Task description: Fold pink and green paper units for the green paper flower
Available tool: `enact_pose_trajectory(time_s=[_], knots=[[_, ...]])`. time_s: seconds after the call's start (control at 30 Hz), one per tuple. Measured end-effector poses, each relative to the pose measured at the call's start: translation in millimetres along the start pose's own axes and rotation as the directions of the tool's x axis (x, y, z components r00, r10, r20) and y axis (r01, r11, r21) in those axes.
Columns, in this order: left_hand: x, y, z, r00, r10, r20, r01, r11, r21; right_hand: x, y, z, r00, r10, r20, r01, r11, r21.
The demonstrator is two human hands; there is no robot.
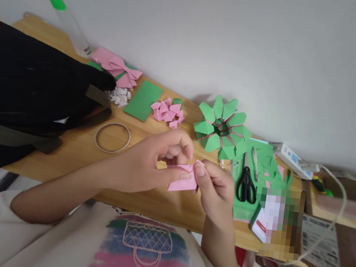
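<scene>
A small folded piece of pink paper (pixel 180 183) is held between both hands, above the front part of the wooden table. My left hand (pixel 158 161) is closed on its left part, the thumb lying across the front face. At the paper's upper right corner, my right hand (pixel 215 188) pinches it between thumb and fingers. Behind the hands lie a pile of small folded pink pieces (pixel 167 111) and a green and pink paper ring (pixel 222 128) with petal-like points. A flat green sheet (pixel 143 100) rests left of the pink pile.
A tape roll (pixel 112 137) lies left of my hands, near a black bag (pixel 34 90). To the right are black-handled scissors (pixel 247 186), green paper scraps (pixel 264 155), a phone (pixel 266 218) and a white power strip (pixel 293 160). White scraps (pixel 119 96) and folded pink strips (pixel 118 66) lie further back.
</scene>
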State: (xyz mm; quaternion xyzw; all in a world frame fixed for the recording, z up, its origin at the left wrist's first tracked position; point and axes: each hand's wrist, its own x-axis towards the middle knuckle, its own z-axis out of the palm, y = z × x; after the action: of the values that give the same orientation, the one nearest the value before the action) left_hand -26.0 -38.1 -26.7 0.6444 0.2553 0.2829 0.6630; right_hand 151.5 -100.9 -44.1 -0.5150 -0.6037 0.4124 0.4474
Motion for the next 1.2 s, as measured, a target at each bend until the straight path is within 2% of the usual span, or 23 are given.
enact_pose_trajectory(time_s=[0.17, 0.23, 0.3, 0.33, 0.37, 0.4, 0.43, 0.47, 0.5, 0.53, 0.57, 0.63, 0.7, 0.77, 0.9, 0.97, 1.03, 1.1, 1.2], knots=[[5, 3, -16.4, 0.988, -0.03, 0.154, 0.011, 0.992, 0.126, 4, 2, -8, 0.973, 0.089, 0.211, -0.139, 0.963, 0.232], [6, 1, -20.4, 0.983, -0.027, 0.18, -0.009, 0.981, 0.194, 4, 3, -7, 0.966, 0.103, 0.239, -0.163, 0.955, 0.248], [7, -3, -19.4, 0.996, 0.06, 0.063, -0.076, 0.95, 0.303, 3, 5, -5, 0.985, 0.107, 0.133, -0.129, 0.977, 0.17], [6, -6, -16.6, 0.986, 0.151, -0.069, -0.114, 0.918, 0.381, 2, 6, -3, 0.995, 0.096, 0.036, -0.099, 0.99, 0.098], [5, -8, -12.3, 0.935, 0.275, -0.225, -0.142, 0.869, 0.473, 2, 7, -1, 0.995, 0.067, -0.072, -0.067, 0.998, 0.007], [3, -11, -6.8, 0.845, 0.399, -0.356, -0.137, 0.805, 0.578, 1, 7, 1, 0.984, 0.015, -0.176, -0.033, 0.995, -0.099], [0, -13, -0.4, 0.744, 0.51, -0.431, -0.118, 0.735, 0.667, 1, 8, 3, 0.963, -0.07, -0.262, 0.012, 0.976, -0.216], [-3, -15, 6.5, 0.687, 0.572, -0.448, -0.103, 0.687, 0.719, 0, 8, 6, 0.93, -0.178, -0.322, 0.062, 0.938, -0.342], [-5, -16, 13.6, 0.679, 0.596, -0.429, -0.114, 0.663, 0.74, -1, 8, 8, 0.889, -0.299, -0.346, 0.111, 0.875, -0.471], [-8, -18, 20.4, 0.686, 0.577, -0.443, -0.114, 0.686, 0.718, -1, 7, 10, 0.846, -0.412, -0.339, 0.151, 0.795, -0.588], [-9, -19, 26.5, 0.713, 0.525, -0.465, -0.113, 0.741, 0.662, -1, 5, 12, 0.808, -0.503, -0.308, 0.181, 0.709, -0.682], [-10, -22, 35.5, 0.766, 0.378, -0.52, -0.128, 0.882, 0.453, -1, 2, 16, 0.768, -0.601, -0.223, 0.217, 0.57, -0.793], [-10, -24, 39.6, 0.798, 0.217, -0.562, -0.122, 0.972, 0.202, 0, -1, 18, 0.764, -0.628, -0.144, 0.245, 0.49, -0.837], [-8, -25, 39.5, 0.807, 0.095, -0.583, -0.111, 0.994, 0.009, 3, -3, 19, 0.77, -0.636, -0.059, 0.281, 0.421, -0.862], [-8, -24, 32.8, 0.812, -0.017, -0.583, -0.096, 0.982, -0.163, 10, -6, 18, 0.761, -0.643, 0.086, 0.356, 0.304, -0.884], [-9, -24, 28.5, 0.831, -0.046, -0.554, -0.08, 0.976, -0.201, 11, -9, 17, 0.776, -0.619, 0.118, 0.373, 0.301, -0.878], [-10, -23, 23.9, 0.863, -0.06, -0.502, -0.064, 0.972, -0.225, 11, -12, 16, 0.812, -0.572, 0.117, 0.374, 0.355, -0.857], [-10, -23, 19.5, 0.885, -0.073, -0.46, -0.045, 0.969, -0.242, 10, -15, 15, 0.842, -0.532, 0.088, 0.376, 0.463, -0.803], [-8, -23, 14.6, 0.884, -0.09, -0.458, -0.033, 0.966, -0.255, 9, -17, 13, 0.88, -0.473, 0.028, 0.374, 0.657, -0.655]])
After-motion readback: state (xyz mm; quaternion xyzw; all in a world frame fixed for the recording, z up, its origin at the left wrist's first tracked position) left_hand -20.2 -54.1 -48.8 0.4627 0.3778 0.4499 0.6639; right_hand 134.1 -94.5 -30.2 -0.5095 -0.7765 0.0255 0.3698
